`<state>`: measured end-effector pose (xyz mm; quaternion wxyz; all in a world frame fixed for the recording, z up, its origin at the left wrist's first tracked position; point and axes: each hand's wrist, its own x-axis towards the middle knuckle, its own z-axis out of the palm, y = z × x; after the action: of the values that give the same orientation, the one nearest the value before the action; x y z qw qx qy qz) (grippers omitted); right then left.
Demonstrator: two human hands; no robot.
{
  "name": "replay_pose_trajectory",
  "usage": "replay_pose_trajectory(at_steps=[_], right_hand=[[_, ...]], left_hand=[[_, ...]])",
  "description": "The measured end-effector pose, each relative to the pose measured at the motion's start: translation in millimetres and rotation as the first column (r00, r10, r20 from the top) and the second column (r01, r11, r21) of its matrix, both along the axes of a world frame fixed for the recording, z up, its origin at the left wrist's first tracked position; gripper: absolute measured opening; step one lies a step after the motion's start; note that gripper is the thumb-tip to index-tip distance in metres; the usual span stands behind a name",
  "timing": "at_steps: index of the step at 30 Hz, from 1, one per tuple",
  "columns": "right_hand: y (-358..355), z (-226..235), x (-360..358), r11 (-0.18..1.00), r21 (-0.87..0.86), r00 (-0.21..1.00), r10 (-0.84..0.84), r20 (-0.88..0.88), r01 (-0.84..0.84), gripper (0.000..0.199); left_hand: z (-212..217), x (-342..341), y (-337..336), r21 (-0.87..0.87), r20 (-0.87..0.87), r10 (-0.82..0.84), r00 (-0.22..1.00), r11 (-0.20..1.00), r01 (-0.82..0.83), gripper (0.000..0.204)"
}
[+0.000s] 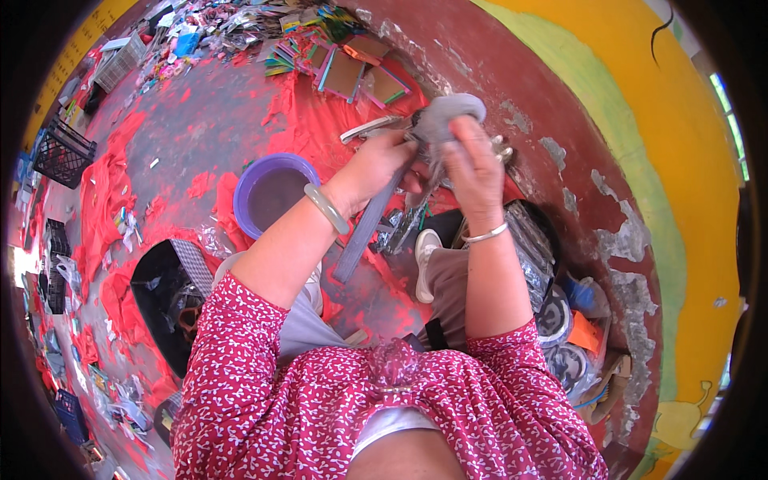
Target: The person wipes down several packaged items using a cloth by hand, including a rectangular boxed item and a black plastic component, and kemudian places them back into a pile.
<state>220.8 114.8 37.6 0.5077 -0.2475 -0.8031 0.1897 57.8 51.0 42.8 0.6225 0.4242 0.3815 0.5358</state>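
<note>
Head camera, looking down: you are sitting on a floor strewn with red scraps, both forearms raised in front of you. Your left hand (382, 164), with a pale green bangle (326, 208) on the wrist, is closed around the upper end of a long flat grey strip (364, 228) that slants down toward your lap. Your right hand (474, 164), with a thin silver bangle (485, 234) on the wrist, has its fingers curled shut on a bunched grey cloth (446, 116), pressed against the top of the strip. The two hands are touching or very nearly so.

Just left of your left forearm stands a purple bowl (274, 192). A black tray (164, 300) lies further down on your left. Small framed mirrors (364, 76) lie beyond your hands, by the dark red wall.

To wipe well, it would likely help to keep your left hand firm so the strip stays steady, and hold the cloth wrapped snugly around it.
</note>
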Motion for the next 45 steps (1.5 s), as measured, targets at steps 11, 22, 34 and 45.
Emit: replay_pose_trajectory(at_steps=[11, 22, 34, 45], right_hand=[[-14.1, 7.9, -19.2, 0.875, -0.470, 0.978, -0.183, -0.100, 0.116, 0.016], [34.5, 0.3, 35.7, 0.331, -0.581, 0.452, -0.391, -0.802, -0.744, 0.029], [-5.8, 4.3, -9.4, 0.618, -0.655, 0.873, 0.110, -0.476, -0.435, 0.019], [0.7, -5.4, -17.0, 0.704, -0.698, 0.854, -0.278, -0.439, -0.130, 0.028]], left_hand=[[0.7, -1.0, -8.2, 0.187, -0.325, -0.219, 0.920, 0.939, 0.290, 0.017], [5.5, -16.1, -3.1, 0.064, 0.157, -0.195, 0.968, 0.980, 0.187, 0.020], [-3.7, -5.0, -2.4, 0.152, -0.317, -0.169, 0.933, 0.962, 0.225, 0.019], [1.5, 2.4, -6.7, 0.097, -0.386, -0.117, 0.915, 0.981, 0.167, 0.018]])
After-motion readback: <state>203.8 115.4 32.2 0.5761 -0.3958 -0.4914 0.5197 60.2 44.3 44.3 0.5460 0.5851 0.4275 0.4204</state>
